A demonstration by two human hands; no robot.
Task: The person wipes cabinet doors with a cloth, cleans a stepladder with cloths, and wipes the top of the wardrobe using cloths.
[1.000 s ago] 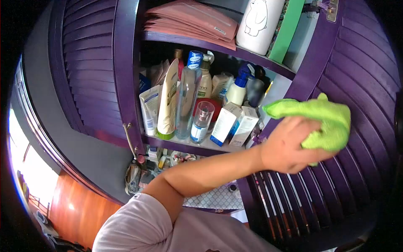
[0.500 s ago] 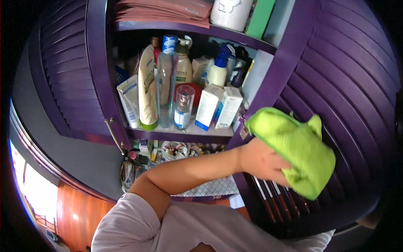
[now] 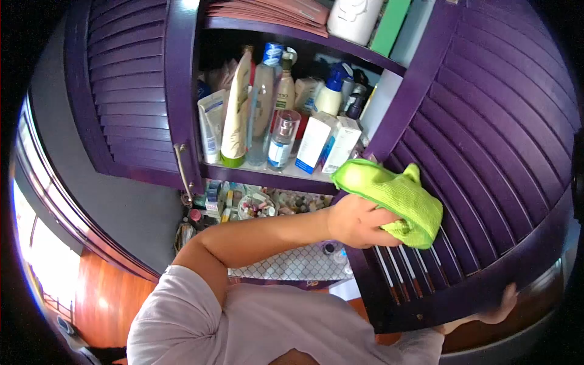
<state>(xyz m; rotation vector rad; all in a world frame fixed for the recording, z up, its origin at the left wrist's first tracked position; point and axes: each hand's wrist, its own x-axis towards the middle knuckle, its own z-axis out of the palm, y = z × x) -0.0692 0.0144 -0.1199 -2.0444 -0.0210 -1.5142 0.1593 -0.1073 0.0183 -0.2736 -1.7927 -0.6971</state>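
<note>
My left hand [image 3: 360, 224] is closed on a bright green cloth [image 3: 401, 201]. The bunched cloth lies against the slats of the open purple louvered door [image 3: 486, 152], near its hinged side beside the cabinet. My left arm reaches across in front of my body, below the middle shelf [image 3: 267, 176]. At the lower right, my right hand [image 3: 500, 307] is by the lower outer edge of the same door; its fingers are too small and partly hidden to make out.
Bottles, tubes and two white boxes [image 3: 316, 143] crowd the middle shelf. Above are pink envelopes [image 3: 274, 13], a white container [image 3: 354, 19] and a green item [image 3: 391, 27]. Another louvered door [image 3: 131, 91] stands open at left. Small items surround a round basket [image 3: 257, 205] lower down.
My left hand and the green cloth have moved left and down across the door slats, toward the cabinet. My right hand has come into clearer view at the lower right. The camera view has shifted.
</note>
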